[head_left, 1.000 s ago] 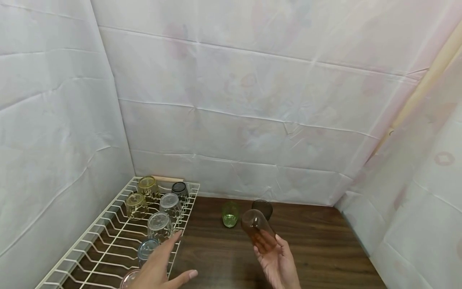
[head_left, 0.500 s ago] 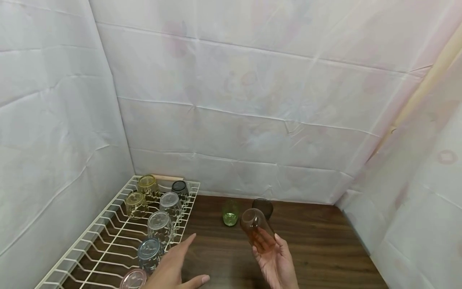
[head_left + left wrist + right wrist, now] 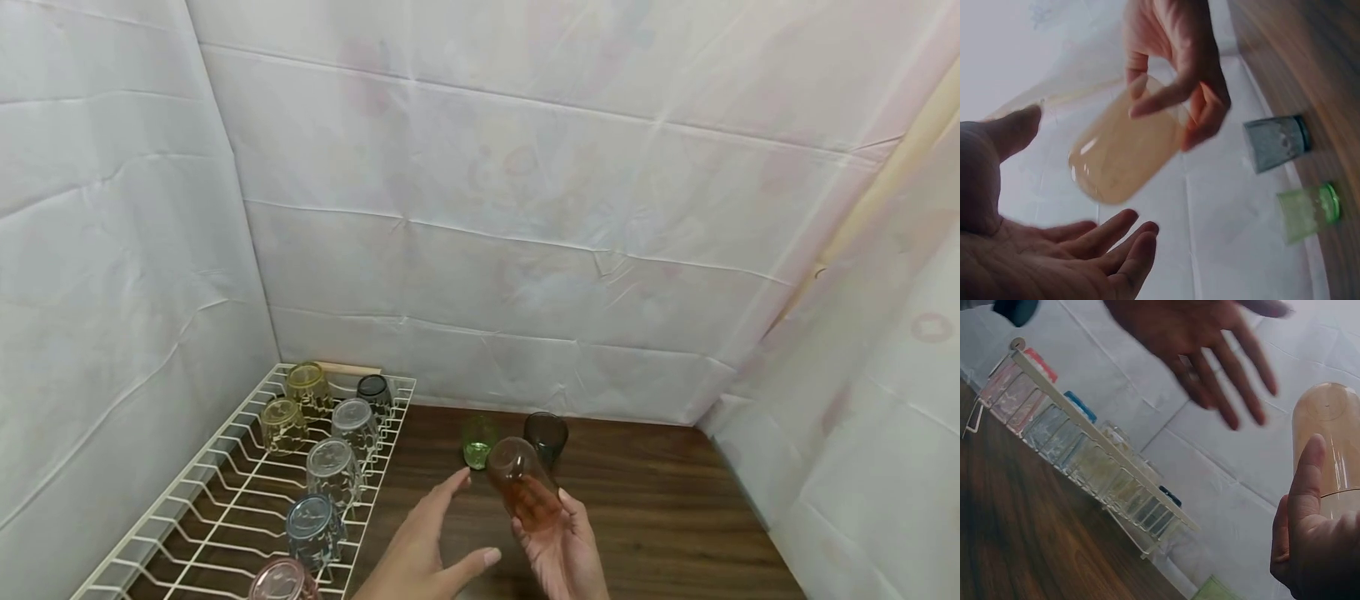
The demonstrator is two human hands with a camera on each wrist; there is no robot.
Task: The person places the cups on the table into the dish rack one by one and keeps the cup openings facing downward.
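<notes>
An amber drinking glass (image 3: pixel 524 483), tilted with its base up and to the left, is held in my right hand (image 3: pixel 562 542) above the table. Fingers and thumb wrap its lower end near the rim, as the left wrist view of the amber glass (image 3: pixel 1124 147) shows. Close on its left, my left hand (image 3: pixel 427 542) reaches with thumb and fingers spread apart, holding nothing. A gap separates the left hand (image 3: pixel 1054 250) from the glass. Behind the amber glass stand a green glass (image 3: pixel 478 442) and a dark grey glass (image 3: pixel 547 435) on the table.
A white wire rack (image 3: pixel 217 527) at the left bears several upside-down glasses, among them a blue glass (image 3: pixel 313 529), a pink glass (image 3: pixel 283 581) and a yellow glass (image 3: pixel 308 387). Sheeted walls (image 3: pixel 480 275) close off the back and sides of the wooden table (image 3: pixel 675 517).
My left hand has moved right, from over the rack's edge to beside the amber glass. The right hand with the glass has shifted slightly left.
</notes>
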